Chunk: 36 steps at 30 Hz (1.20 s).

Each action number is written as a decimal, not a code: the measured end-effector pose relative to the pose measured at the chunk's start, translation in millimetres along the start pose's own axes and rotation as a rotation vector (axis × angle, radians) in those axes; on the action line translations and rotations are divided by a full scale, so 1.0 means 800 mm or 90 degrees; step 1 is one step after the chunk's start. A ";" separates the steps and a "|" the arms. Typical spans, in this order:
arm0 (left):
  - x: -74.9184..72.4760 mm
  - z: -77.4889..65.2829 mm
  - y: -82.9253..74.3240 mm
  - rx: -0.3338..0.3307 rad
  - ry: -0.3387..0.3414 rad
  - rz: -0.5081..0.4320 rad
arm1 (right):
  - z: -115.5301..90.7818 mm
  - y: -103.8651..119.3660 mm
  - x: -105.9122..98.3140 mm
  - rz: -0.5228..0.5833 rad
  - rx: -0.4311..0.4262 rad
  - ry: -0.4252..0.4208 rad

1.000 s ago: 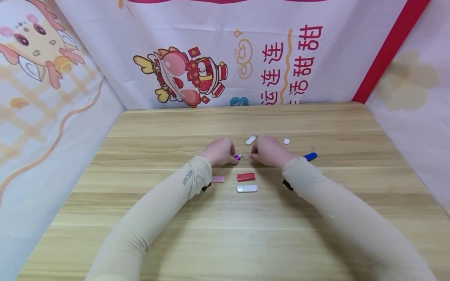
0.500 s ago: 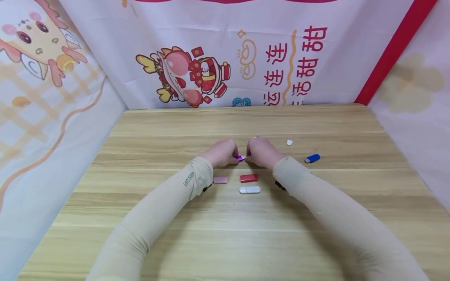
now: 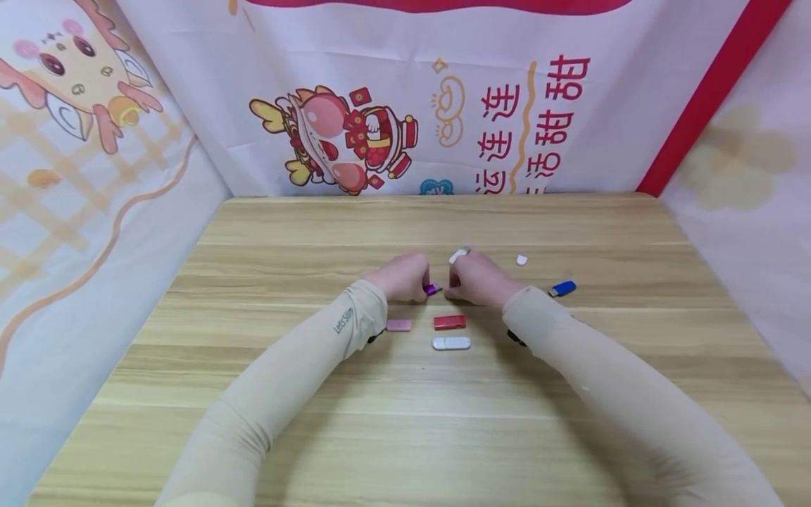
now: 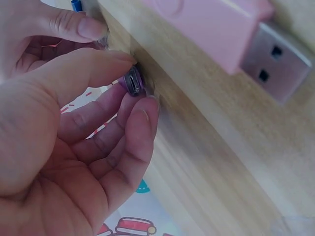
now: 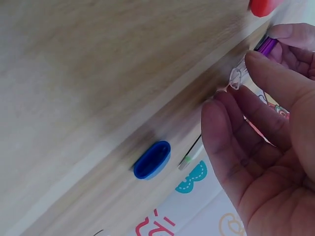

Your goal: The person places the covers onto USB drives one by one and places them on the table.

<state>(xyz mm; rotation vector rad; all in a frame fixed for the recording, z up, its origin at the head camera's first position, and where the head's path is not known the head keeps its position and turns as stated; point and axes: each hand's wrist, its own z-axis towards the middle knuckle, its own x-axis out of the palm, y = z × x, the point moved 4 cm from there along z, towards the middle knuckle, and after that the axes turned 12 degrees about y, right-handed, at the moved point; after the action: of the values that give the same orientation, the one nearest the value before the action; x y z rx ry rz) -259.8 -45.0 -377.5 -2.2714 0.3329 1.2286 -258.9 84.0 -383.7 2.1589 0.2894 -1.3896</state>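
In the head view my left hand (image 3: 407, 277) pinches a purple USB stick (image 3: 433, 289) just above the table, its metal plug pointing right. The left wrist view shows the stick's end (image 4: 133, 81) between thumb and fingertips. Close by on the right, my right hand (image 3: 476, 277) holds a small clear cap (image 5: 236, 78) between thumb and fingers, best seen in the right wrist view. From the head these fingers hide the cap. In the right wrist view the cap is near the purple stick (image 5: 267, 46); whether they touch I cannot tell.
Nearer me lie a pink USB stick (image 3: 398, 325), a red one (image 3: 449, 322) and a white one (image 3: 452, 343). Another white stick (image 3: 459, 255) is behind my right hand. Rightward are a white cap (image 3: 522, 260) and a blue USB stick (image 3: 562, 289). A hollow blue cap (image 5: 152, 160) also lies there.
My right hand moved left towards the purple stick's plug, then back slightly right, uncovering the white stick behind it. My left hand keeps its pinch. The head view shifted a little.
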 end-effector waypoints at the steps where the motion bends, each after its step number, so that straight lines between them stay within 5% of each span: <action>1: 0.000 0.000 0.000 0.000 0.001 -0.003 | -0.001 0.000 0.000 0.001 -0.009 0.000; 13: 0.001 -0.004 0.009 -0.019 -0.007 -0.011 | -0.003 0.000 0.005 -0.040 -0.069 0.005; 21: -0.001 -0.011 0.003 0.020 -0.007 0.042 | -0.005 0.001 0.004 -0.036 -0.069 0.002; 25: 0.001 -0.014 -0.006 0.100 0.034 0.046 | -0.007 0.000 0.003 -0.027 -0.060 0.009; 30: 0.007 -0.011 -0.016 0.241 0.056 0.149 | -0.007 -0.001 0.004 -0.033 -0.059 0.017; 36: 0.006 -0.008 -0.014 0.224 0.052 0.152 | -0.009 -0.004 0.003 -0.029 -0.051 0.018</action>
<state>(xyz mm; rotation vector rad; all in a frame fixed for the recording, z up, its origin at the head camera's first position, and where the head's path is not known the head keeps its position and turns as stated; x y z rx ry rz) -248.0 -39.1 -375.1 -2.0201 0.8042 1.0885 -253.9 90.5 -384.9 2.1206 0.3994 -1.3499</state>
